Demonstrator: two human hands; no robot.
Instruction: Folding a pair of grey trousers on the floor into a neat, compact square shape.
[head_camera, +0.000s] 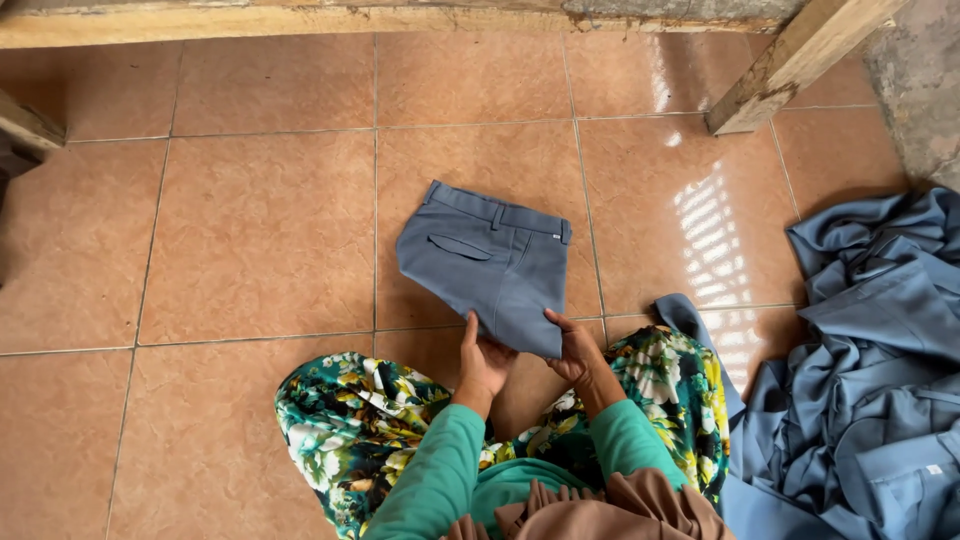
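Observation:
A folded pair of grey-blue trousers (487, 262) lies on the tiled floor in front of me, waistband away from me and a back pocket showing. My left hand (482, 360) grips its near edge from below, thumb up along the cloth. My right hand (577, 352) holds the near right corner, thumb on top. Both sleeves are teal, and my knees in green floral cloth (350, 420) frame the hands.
A heap of several unfolded grey-blue garments (870, 380) lies at the right, reaching my right knee. A wooden beam (790, 65) leans at the upper right, a wooden sill (300, 20) runs along the top, and orange floor tiles (250, 230) spread left.

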